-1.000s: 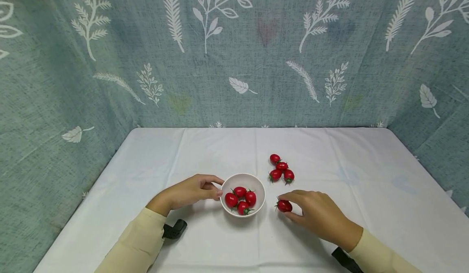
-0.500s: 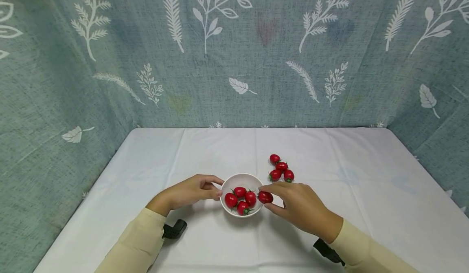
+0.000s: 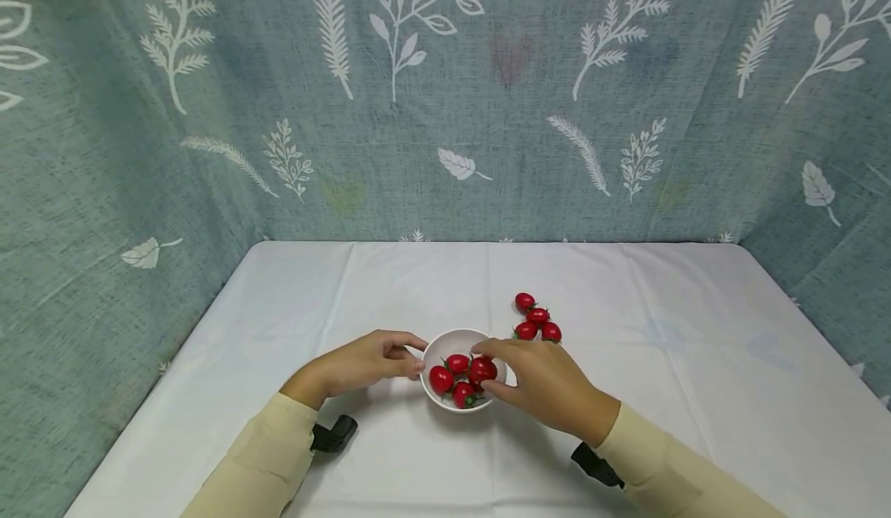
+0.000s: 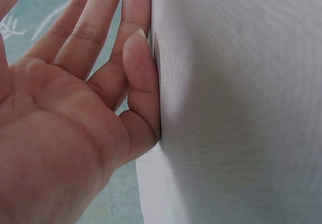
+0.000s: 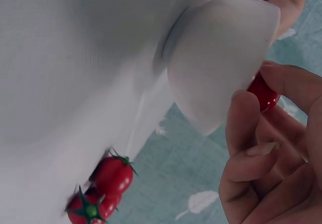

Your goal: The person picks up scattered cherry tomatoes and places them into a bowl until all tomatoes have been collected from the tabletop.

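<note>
My right hand [image 3: 550, 383] pinches a cherry tomato [image 3: 483, 369] between thumb and fingers, over the right part of a white bowl [image 3: 452, 339]. In the right wrist view this tomato [image 5: 264, 92] shows just at the rim of the bowl [image 5: 221, 63]. Several other cherry tomatoes [image 3: 442, 379] lie in the bowl. On its left side, my left hand [image 3: 362, 365] holds the bowl with thumb and index finger at the rim. The left wrist view shows the little finger of that hand [image 4: 85, 98] bent against the tablecloth.
Behind and right of the bowl, several cherry tomatoes [image 3: 537, 316] lie in a small cluster on the white tablecloth [image 3: 390, 456]. A green-blue curtain [image 3: 431, 209] with white leaf patterns stands behind the table and along its sides. Both wrists wear black camera mounts.
My right hand has carried the cherry tomato leftward, from the cloth beside the bowl to over the bowl. The left hand stays at the bowl's rim.
</note>
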`<action>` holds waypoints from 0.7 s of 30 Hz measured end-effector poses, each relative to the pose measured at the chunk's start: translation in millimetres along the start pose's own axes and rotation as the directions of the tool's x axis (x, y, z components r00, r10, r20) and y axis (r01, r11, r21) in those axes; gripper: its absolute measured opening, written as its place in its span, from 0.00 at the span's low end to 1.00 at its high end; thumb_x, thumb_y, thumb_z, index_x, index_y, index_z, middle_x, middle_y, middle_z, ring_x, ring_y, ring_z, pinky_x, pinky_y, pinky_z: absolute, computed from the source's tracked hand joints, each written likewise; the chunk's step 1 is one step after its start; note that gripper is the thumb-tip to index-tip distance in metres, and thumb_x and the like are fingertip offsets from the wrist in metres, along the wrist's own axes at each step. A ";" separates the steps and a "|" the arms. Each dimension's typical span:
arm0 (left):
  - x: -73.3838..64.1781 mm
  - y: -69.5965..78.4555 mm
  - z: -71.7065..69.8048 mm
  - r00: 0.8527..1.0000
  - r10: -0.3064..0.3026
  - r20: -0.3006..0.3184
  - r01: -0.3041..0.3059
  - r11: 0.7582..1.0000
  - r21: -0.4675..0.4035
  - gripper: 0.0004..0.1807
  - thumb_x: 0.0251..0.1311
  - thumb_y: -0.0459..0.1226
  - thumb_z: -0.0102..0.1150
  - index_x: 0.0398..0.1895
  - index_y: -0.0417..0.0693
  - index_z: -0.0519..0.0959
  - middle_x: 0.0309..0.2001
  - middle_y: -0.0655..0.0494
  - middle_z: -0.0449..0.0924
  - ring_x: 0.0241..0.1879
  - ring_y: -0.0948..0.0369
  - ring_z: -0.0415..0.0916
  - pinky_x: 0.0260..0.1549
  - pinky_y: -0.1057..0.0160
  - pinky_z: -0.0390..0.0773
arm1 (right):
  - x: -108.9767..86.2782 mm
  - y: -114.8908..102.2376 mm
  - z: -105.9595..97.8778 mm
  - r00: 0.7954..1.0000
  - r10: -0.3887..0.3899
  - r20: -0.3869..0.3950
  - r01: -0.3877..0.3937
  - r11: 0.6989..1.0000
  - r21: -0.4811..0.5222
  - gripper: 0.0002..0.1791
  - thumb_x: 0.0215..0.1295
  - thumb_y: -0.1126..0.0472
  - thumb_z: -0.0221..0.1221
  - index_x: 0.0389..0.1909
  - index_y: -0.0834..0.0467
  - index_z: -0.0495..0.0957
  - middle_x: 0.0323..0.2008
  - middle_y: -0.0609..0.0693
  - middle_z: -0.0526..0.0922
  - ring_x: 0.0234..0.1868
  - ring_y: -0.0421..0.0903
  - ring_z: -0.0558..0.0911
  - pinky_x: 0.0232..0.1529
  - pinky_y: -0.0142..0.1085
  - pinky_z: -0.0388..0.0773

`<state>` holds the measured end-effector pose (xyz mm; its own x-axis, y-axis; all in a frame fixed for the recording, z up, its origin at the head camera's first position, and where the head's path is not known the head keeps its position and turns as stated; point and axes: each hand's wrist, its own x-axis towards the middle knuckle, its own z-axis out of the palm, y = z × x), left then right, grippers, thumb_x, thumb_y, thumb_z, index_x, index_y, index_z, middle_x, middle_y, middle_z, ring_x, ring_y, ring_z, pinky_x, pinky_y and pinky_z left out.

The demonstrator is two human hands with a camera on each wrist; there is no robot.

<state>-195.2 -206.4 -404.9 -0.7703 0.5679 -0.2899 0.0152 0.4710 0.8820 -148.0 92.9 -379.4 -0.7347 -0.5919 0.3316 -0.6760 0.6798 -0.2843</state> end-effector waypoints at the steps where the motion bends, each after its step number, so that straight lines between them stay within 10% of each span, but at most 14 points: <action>1: -0.1 -0.1 0.1 1.000 0.001 0.001 -0.001 1.000 -0.001 0.25 0.67 0.47 0.62 0.64 0.48 0.75 0.48 0.54 0.87 0.50 0.60 0.81 0.61 0.49 0.71 | 1.3 -0.5 1.3 1.000 0.003 0.002 -0.003 1.000 0.008 0.22 0.56 0.53 0.73 0.52 0.50 0.82 0.43 0.43 0.89 0.40 0.39 0.87 0.38 0.34 0.82; 21: -0.7 2.3 1.3 1.000 0.008 0.008 -0.008 1.000 -0.015 0.24 0.68 0.46 0.61 0.63 0.47 0.76 0.48 0.53 0.87 0.50 0.59 0.83 0.60 0.50 0.73 | 14.5 -0.9 19.4 0.999 0.029 0.018 -0.031 0.993 0.116 0.18 0.56 0.53 0.73 0.48 0.49 0.86 0.42 0.39 0.89 0.39 0.38 0.86 0.37 0.31 0.78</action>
<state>-193.8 -204.9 -403.2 -0.7650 0.5772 -0.2857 0.0119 0.4561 0.8898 -159.2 75.3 -391.8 -0.7550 -0.5797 0.3066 -0.6549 0.6428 -0.3973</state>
